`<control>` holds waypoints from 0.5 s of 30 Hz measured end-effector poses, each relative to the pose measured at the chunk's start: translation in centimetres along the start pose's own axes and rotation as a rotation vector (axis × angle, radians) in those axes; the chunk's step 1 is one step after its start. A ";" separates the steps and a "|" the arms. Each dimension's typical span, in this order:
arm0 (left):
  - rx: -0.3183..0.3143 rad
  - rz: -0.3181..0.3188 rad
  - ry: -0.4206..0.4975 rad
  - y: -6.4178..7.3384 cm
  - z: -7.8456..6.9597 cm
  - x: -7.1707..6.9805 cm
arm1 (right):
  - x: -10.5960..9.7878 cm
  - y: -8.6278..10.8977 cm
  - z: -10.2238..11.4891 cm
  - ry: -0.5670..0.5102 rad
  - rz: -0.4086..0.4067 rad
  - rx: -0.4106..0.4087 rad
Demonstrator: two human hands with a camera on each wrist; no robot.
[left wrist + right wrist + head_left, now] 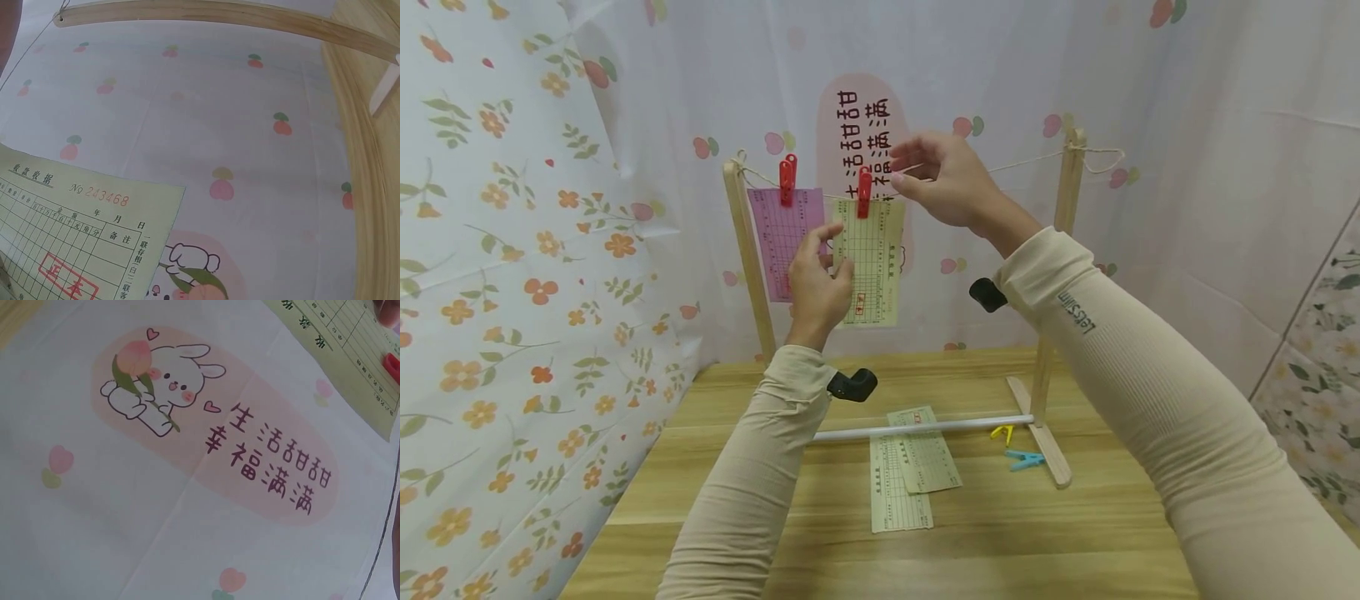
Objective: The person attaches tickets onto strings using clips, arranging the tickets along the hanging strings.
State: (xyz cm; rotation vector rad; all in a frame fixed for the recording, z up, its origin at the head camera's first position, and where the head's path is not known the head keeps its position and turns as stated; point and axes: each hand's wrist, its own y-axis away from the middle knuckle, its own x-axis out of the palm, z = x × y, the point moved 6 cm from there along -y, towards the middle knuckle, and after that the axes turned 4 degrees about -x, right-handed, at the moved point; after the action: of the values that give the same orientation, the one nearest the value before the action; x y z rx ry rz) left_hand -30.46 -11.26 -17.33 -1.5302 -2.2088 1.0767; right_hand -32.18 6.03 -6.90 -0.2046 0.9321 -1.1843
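Observation:
A pale yellow-green receipt point(874, 267) hangs from a string under a red clothespin point(865, 193). My left hand point(822, 287) is at the receipt's left edge, thumb overlapping the paper and fingers loosely bent. Just right of the clothespin, my right hand point(946, 179) is raised by the string, fingers relaxed with nothing between them. To the left, a purple receipt point(786, 237) hangs under another red clothespin point(787, 182), partly behind the left hand. In the left wrist view the yellow-green receipt point(81, 231) shows a red number and stamp.
The string runs between two wooden posts point(749, 258) point(1066, 208). A white rod point(955, 426) crosses low over two more receipts point(898, 508) on the wooden table point(1022, 542). Yellow point(1002, 432) and blue clothespins point(1025, 460) lie near the right foot. Behind hangs a printed curtain point(156, 512).

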 end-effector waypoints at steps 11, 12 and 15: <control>0.003 0.017 0.002 0.2 0.1 -0.1 | -0.3 1.3 -0.5 -0.039 0.004 0.001; 0.002 0.020 0.003 0.2 0.1 -0.1 | -0.3 1.5 -0.6 -0.046 0.005 0.000; -0.006 0.028 0.014 0.3 0.2 -0.2 | -0.3 1.8 -0.8 -0.049 0.006 0.001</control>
State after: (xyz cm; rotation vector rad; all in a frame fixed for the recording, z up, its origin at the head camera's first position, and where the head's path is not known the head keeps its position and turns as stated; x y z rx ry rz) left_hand -30.27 -11.43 -17.62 -1.5713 -2.1891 1.0657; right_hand -31.49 7.30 -8.32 -0.2286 0.8891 -1.1691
